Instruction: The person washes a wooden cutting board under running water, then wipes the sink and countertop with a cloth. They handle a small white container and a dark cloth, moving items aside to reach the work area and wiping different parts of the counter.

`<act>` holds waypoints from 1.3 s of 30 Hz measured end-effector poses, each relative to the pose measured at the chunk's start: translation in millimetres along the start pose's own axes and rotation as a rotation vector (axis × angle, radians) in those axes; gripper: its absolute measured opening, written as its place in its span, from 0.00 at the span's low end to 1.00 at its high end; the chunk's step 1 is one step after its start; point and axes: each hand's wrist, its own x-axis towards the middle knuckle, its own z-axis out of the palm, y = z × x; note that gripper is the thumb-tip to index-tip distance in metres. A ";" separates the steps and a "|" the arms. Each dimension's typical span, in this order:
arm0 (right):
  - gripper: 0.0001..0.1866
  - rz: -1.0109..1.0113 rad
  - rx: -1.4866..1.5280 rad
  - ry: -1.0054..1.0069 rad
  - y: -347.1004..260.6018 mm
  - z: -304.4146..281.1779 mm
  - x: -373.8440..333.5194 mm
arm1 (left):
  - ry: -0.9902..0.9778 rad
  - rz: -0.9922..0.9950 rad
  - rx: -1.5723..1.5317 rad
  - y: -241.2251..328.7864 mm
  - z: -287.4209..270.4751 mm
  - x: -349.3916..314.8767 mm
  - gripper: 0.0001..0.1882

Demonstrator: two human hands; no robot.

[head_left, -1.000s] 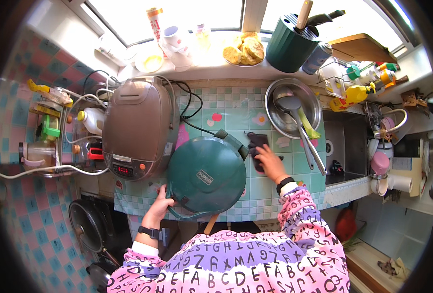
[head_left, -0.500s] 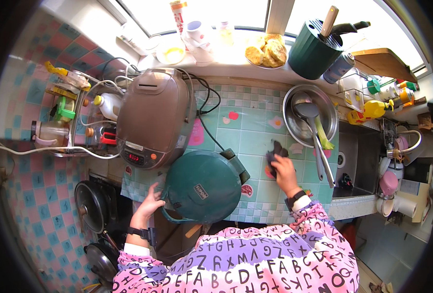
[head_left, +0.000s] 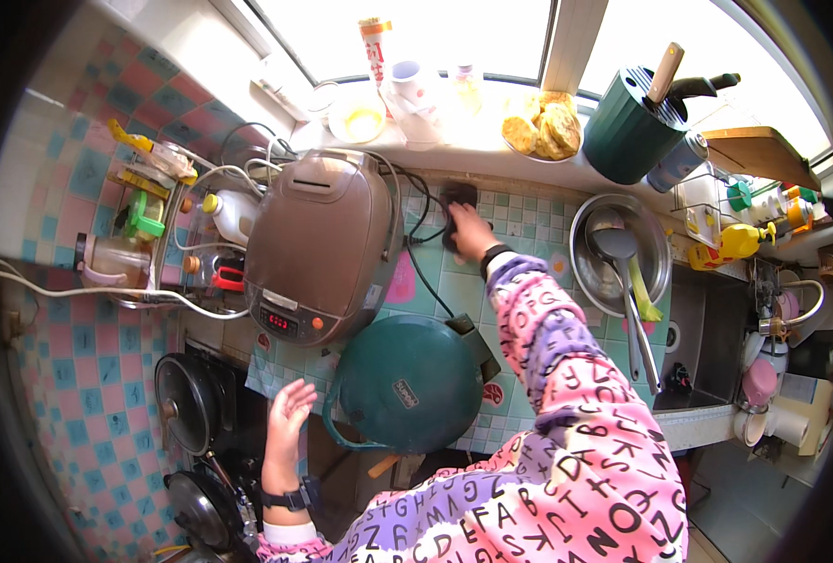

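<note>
My right hand (head_left: 471,233) reaches to the back of the tiled-pattern tabletop and presses on a dark cloth (head_left: 458,195), beside the black power cords. The fingers are bent over the cloth and partly hide it. My left hand (head_left: 290,411) is in the air off the front left corner of the counter, fingers apart and holding nothing. Just right of it sits a round green electric griddle (head_left: 407,371), lid down, its loop handle toward me. Behind the griddle stands a brown rice cooker (head_left: 327,225) with a lit red display.
At right a steel bowl (head_left: 658,235) holds a ladle (head_left: 613,246) and a green stalk, handles jutting over the front. Beyond is the sink (head_left: 712,328). The sill carries a plate of flatbreads (head_left: 546,127) and a green knife block (head_left: 627,131). Lidded pans (head_left: 191,403) stand lower left.
My right hand has carried the dark cloth from the middle right of the counter to its back, near the cords. My left hand has come off the griddle's edge. The view has shifted slightly.
</note>
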 end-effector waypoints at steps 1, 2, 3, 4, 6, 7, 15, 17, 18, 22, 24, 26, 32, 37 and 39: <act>0.32 0.013 -0.216 -0.073 1.1 11.1 -0.7 | 0.021 -0.013 -0.026 -3.0 2.8 -0.4 0.25; 0.30 -0.029 -0.273 -0.051 5.2 17.0 -0.8 | 0.042 -0.021 -0.043 -6.2 6.1 -1.0 0.24; 0.29 -0.058 -0.290 0.000 9.5 20.6 -0.6 | 0.040 -0.031 -0.053 -7.7 8.3 1.1 0.23; 0.28 -0.073 -0.306 0.016 14.2 22.1 -1.0 | 0.037 -0.044 -0.063 -8.9 10.3 2.4 0.23; 0.26 -0.072 -0.352 0.080 25.8 18.3 -4.2 | 0.026 -0.059 -0.068 -9.7 13.0 4.8 0.22; 0.24 0.073 -0.353 0.103 32.7 13.6 -8.1 | 0.021 -0.055 -0.070 -9.2 13.2 6.7 0.22; 0.08 0.467 -0.676 0.172 52.8 -45.3 -122.3 | 0.002 -0.043 -0.094 4.3 4.9 25.4 0.21; 0.06 0.431 -0.455 0.190 33.9 -44.3 -121.0 | -0.013 -0.054 -0.058 14.5 10.6 35.1 0.21; 0.05 0.247 -0.356 0.287 20.8 -38.8 -113.6 | -0.033 -0.041 -0.012 21.7 16.3 40.0 0.21; 0.12 -0.236 -0.214 -0.022 -25.5 -5.5 -87.1 | -0.180 0.092 -0.001 59.6 52.8 54.6 0.20; 0.21 -0.297 -0.269 -0.208 -25.5 -0.4 -85.3 | -0.246 0.126 0.009 79.0 75.1 59.4 0.20; 0.19 -0.237 -0.259 -0.039 -10.3 -5.3 -92.3 | -0.319 0.166 0.001 94.0 92.2 61.3 0.19; 0.23 0.226 -0.288 0.187 41.3 -41.8 -184.0 | -0.390 0.128 0.014 110.6 123.9 60.8 0.20; 0.20 0.631 -0.486 0.288 48.6 -80.0 -306.8 | -0.517 0.122 0.021 108.3 155.6 71.0 0.20; 0.18 0.741 -0.499 0.298 40.5 -87.4 -318.0 | -0.554 0.093 0.016 106.2 178.1 78.3 0.20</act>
